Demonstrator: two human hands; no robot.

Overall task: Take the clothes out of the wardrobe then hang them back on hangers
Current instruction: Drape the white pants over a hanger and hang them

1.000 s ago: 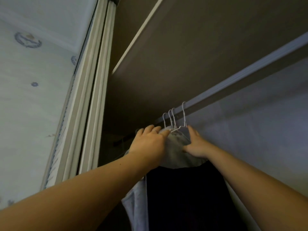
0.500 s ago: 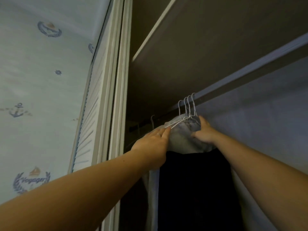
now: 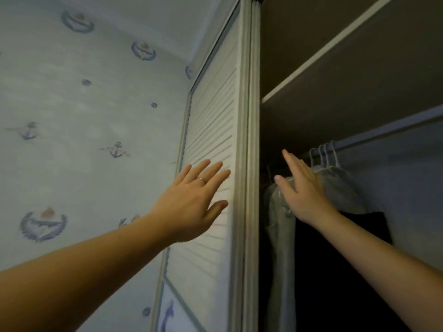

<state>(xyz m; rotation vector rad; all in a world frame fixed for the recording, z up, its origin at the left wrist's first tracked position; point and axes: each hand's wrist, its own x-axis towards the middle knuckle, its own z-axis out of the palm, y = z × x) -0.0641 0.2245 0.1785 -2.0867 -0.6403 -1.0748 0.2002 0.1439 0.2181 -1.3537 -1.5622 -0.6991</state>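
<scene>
Several white wire hangers (image 3: 324, 155) hook over the wardrobe rail (image 3: 383, 131). From them hang a grey garment (image 3: 345, 188) and a dark one (image 3: 335, 271); a paler grey piece (image 3: 280, 236) droops at the left. My right hand (image 3: 302, 188) is open and flat, fingers straight, lying against the grey garment just left of the hanger hooks. My left hand (image 3: 194, 202) is open with fingers spread in front of the white louvred wardrobe door (image 3: 213, 144), holding nothing.
The door's frame (image 3: 249, 164) stands between my two hands. A shelf (image 3: 335, 56) runs above the rail. A pale blue-grey panel (image 3: 407, 183) lies to the right. Wallpaper with anchor motifs (image 3: 84, 116) covers the wall at left.
Both hands have let go of the grey garment. My left hand has swung left to the louvred door and opened. My right hand has opened flat against the clothes. The view has turned left.
</scene>
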